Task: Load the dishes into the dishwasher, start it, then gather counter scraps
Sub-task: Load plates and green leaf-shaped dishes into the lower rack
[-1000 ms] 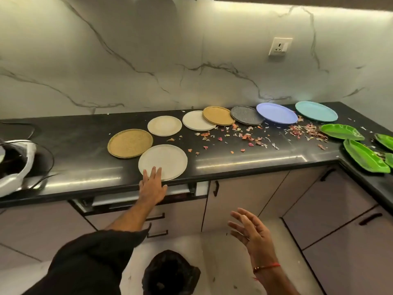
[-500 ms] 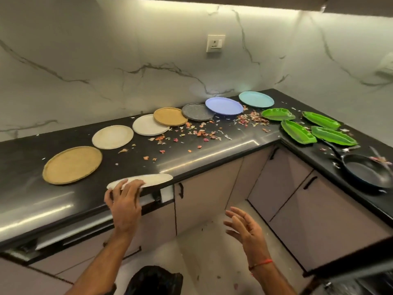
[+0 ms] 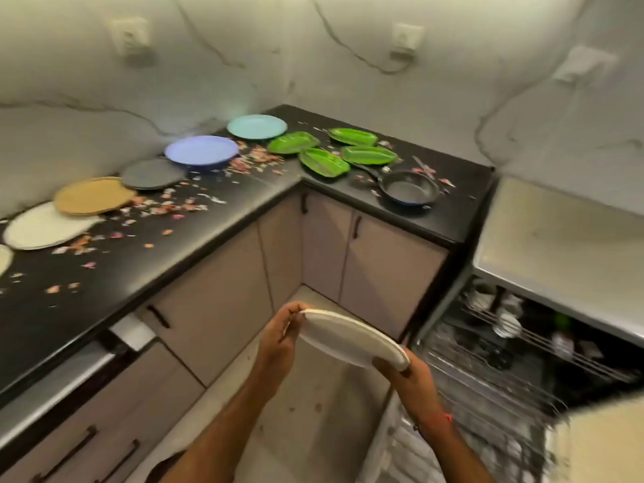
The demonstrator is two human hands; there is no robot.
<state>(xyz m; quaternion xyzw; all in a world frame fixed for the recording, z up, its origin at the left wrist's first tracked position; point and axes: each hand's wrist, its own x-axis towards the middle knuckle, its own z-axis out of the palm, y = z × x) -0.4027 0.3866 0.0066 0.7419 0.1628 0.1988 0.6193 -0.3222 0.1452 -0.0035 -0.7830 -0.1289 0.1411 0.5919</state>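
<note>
While both hands pinch its rim, the white plate (image 3: 352,339) tilts over bare floor (image 3: 313,406); left hand (image 3: 278,339) grips the far edge, right hand (image 3: 404,374) the near; the open dishwasher rack (image 3: 495,371) lies just right; no writing is legible.

I am looking at a home kitchen. A black L-shaped counter (image 3: 244,203) carries plates (image 3: 202,154), a frying pan (image 3: 409,192) and food scraps (image 3: 174,205); cupboards (image 3: 386,277) sit beneath it, a marble wall behind, an open dishwasher (image 3: 515,350) to its right.

Blurred dishwasher racks (image 3: 505,371) (contents indistinct)
</note>
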